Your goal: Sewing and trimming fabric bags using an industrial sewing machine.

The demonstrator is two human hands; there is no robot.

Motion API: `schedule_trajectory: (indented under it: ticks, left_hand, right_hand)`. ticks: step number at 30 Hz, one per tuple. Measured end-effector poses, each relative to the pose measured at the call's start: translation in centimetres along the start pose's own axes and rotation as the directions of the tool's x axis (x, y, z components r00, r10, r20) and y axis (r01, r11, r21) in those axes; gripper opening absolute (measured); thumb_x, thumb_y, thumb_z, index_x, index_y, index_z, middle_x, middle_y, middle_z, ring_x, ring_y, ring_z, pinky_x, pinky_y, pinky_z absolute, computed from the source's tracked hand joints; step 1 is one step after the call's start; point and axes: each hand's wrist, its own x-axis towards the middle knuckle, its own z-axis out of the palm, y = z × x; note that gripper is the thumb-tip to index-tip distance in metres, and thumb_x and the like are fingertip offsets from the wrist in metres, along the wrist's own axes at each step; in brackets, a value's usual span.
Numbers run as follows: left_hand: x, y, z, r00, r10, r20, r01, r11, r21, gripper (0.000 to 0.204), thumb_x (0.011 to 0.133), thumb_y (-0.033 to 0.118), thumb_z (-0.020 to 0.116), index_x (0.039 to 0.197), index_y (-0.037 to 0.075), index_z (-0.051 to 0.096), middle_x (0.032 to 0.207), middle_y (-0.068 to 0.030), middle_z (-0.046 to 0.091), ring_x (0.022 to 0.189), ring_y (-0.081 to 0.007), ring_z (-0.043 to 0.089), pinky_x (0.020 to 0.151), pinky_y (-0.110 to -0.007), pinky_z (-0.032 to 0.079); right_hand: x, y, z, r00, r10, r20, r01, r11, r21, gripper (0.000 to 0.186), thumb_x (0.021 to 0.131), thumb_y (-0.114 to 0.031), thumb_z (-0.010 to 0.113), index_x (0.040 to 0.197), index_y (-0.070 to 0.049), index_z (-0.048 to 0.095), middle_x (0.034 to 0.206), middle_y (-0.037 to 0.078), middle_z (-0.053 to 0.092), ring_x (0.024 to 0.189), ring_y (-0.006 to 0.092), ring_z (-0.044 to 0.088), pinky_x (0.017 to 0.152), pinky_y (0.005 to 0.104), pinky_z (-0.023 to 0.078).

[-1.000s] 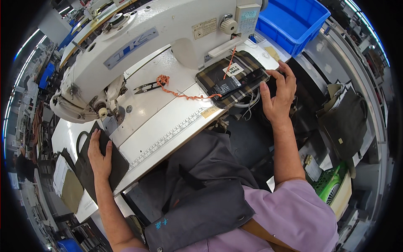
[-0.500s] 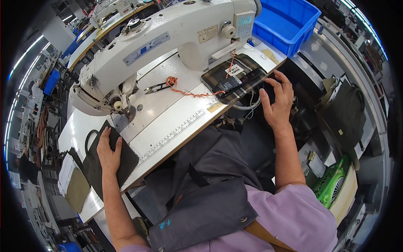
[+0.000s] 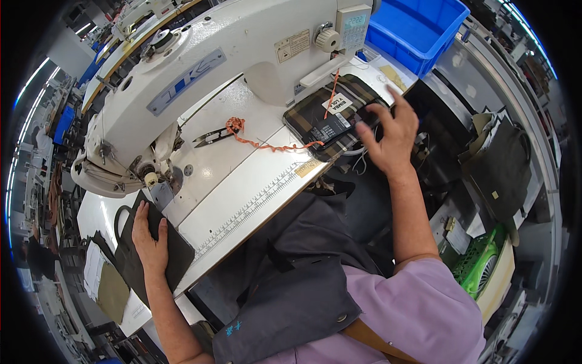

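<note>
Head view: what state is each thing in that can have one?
Dark panel, lying flat
Left hand, resting on it
Right hand, fingers spread and bent
Plaid item, lying flat
Orange cord, partly bunched
Thread snips, lying down
Blue bin, open-topped
Machine display, lit

shirt (image 3: 418, 309): light purple, short sleeves (image 3: 433, 273) | apron (image 3: 285, 306): dark grey, small blue marking (image 3: 233, 328) | snap (image 3: 341, 318): round, metallic, near apron's edge | strap (image 3: 368, 340): brown, flat | forearms (image 3: 415, 221): bare
</note>
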Motion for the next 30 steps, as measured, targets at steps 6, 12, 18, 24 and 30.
schedule_trajectory:
  ticks: [6, 12, 18, 24, 30]
  left_hand:
    - [0.2, 0.2, -0.1, 1.0, 0.0, 0.018, 0.001, 1.0, -0.031, 0.056, 0.099, 0.033, 0.061, 0.142, -0.003, 0.054, 0.151, -0.0186, 0.052, 0.138, -0.0361, 0.051, 0.116, -0.045, 0.036]
    - [-0.1, 0.5, -0.2, 0.999, 0.028, 0.024, -0.029, 0.999, 0.017, 0.057, 0.1, 0.033, 0.06, 0.144, -0.002, 0.052, 0.151, -0.0191, 0.052, 0.14, -0.0363, 0.049, 0.117, -0.045, 0.035]
    - [-0.1, 0.7, -0.4, 0.998, 0.042, 0.036, -0.042, 0.999, 0.004, 0.056, 0.1, 0.032, 0.06, 0.144, -0.002, 0.052, 0.152, -0.0195, 0.051, 0.14, -0.037, 0.048, 0.117, -0.046, 0.035]
    - [-0.2, 0.7, -0.4, 0.999, 0.034, 0.032, -0.034, 0.999, -0.006, 0.056, 0.099, 0.032, 0.06, 0.144, -0.002, 0.053, 0.152, -0.0192, 0.052, 0.139, -0.0373, 0.049, 0.116, -0.046, 0.036]
    - [-0.1, 1.0, -0.4, 0.999, 0.029, 0.028, -0.029, 0.999, -0.014, 0.055, 0.1, 0.032, 0.06, 0.144, -0.001, 0.053, 0.152, -0.018, 0.052, 0.139, -0.0369, 0.049, 0.117, -0.046, 0.035]
  right_hand:
    - [0.7, 3.5, -1.8, 0.961, 0.178, -0.21, -0.177, 0.984, 0.02, 0.049, 0.092, -0.039, 0.071, 0.13, -0.008, 0.065, 0.149, 0.018, 0.049, 0.126, 0.0333, 0.056, 0.106, 0.0471, 0.04]
    - [-0.4, 0.0, -1.1, 0.986, 0.135, -0.095, -0.112, 0.971, 0.212, 0.043, 0.087, -0.034, 0.074, 0.12, -0.006, 0.069, 0.145, 0.018, 0.053, 0.122, 0.0347, 0.058, 0.101, 0.0456, 0.042]
    - [-0.6, 0.1, -0.3, 1.0, 0.004, 0.002, -0.004, 0.986, 0.168, 0.042, 0.078, -0.038, 0.079, 0.112, -0.014, 0.074, 0.147, 0.018, 0.051, 0.131, 0.035, 0.05, 0.108, 0.0488, 0.035]
    - [0.0, 0.6, -0.2, 0.995, -0.099, 0.035, 0.096, 0.992, 0.078, 0.04, 0.08, -0.045, 0.077, 0.106, -0.015, 0.076, 0.148, 0.017, 0.05, 0.135, 0.0352, 0.047, 0.11, 0.0503, 0.034]
    - [-0.2, 3.5, -0.9, 0.979, 0.106, -0.176, -0.13, 0.984, -0.126, 0.05, 0.082, -0.049, 0.074, 0.112, -0.009, 0.068, 0.146, 0.021, 0.049, 0.132, 0.0383, 0.046, 0.108, 0.0507, 0.034]
